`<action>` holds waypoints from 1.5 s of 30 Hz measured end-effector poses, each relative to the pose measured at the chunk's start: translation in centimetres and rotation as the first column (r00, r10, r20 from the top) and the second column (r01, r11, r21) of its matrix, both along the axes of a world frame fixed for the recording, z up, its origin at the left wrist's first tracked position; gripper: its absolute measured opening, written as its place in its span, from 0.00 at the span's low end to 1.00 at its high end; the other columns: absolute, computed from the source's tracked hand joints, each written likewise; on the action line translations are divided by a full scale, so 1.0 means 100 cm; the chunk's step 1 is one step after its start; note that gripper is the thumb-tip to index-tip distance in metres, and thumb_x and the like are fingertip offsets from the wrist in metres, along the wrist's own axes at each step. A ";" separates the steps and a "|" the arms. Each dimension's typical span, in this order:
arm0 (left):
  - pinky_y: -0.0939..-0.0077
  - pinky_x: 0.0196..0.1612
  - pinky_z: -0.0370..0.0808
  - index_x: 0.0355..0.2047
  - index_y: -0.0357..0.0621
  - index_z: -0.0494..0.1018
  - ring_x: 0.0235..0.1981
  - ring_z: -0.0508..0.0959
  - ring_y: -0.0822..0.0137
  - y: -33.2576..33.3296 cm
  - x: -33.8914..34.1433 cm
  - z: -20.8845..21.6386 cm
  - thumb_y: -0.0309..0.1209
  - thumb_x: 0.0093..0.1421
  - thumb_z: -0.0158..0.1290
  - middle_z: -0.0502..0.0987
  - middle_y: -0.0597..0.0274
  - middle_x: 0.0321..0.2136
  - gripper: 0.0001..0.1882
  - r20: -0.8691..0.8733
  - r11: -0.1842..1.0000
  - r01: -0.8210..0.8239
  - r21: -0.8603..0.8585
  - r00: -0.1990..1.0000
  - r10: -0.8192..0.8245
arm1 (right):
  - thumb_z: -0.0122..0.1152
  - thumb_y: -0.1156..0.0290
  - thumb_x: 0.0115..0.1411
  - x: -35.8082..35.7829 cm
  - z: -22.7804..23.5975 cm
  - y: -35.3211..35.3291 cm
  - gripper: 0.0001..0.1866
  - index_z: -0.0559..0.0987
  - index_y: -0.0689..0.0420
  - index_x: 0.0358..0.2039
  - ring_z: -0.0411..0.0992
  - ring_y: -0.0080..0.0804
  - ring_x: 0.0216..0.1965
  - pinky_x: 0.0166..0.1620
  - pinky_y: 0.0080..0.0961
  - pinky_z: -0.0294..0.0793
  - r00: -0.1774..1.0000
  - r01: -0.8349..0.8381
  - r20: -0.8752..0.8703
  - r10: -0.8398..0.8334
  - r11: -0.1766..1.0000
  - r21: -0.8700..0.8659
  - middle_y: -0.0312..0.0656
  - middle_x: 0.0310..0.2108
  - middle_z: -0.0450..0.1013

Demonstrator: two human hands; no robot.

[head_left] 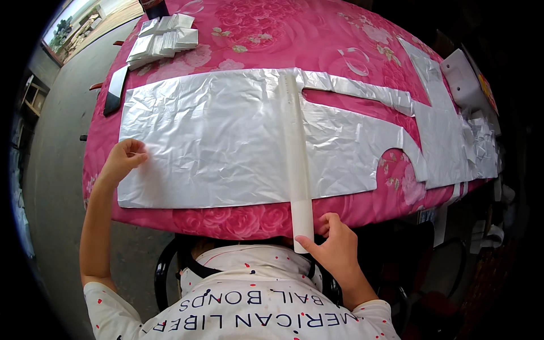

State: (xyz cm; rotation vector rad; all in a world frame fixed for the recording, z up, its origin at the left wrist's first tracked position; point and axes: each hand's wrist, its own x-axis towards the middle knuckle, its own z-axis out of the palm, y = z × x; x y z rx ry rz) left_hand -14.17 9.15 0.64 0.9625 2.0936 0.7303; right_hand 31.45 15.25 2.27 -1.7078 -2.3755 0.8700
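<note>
A stack of silvery-white plastic vest bags (198, 141) lies flat before me, its cut-out handles toward the right. Across it, from far edge to near, rests a long translucent plastic strip (294, 141), ruler-like, whose near end juts past the table edge. My right hand (334, 243) grips that near end, thumb on top and fingers curled. At the stack's left edge, my left hand (123, 161) is closed in a pinch over the plastic. Whether a bag layer is between its fingertips cannot be made out.
A pink rose-patterned cloth covers the table (238, 221). Folded silvery packets (164, 39) are piled far left, near a dark phone (116, 90) and a dark bottle (154, 8). More plastic bags (445, 136) lie at right beside a white container (462, 76).
</note>
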 end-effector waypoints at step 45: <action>0.58 0.64 0.43 0.56 0.23 0.52 0.63 0.50 0.48 0.112 0.244 -0.057 0.35 0.52 0.36 0.51 0.37 0.59 0.33 -0.733 0.721 0.683 0.118 0.550 -0.400 | 0.53 0.71 0.56 -0.093 -0.066 0.300 0.12 0.74 0.58 0.41 0.72 0.33 0.42 0.49 0.33 0.68 -0.490 -0.195 -0.556 -0.671 0.706 -0.681 0.40 0.40 0.75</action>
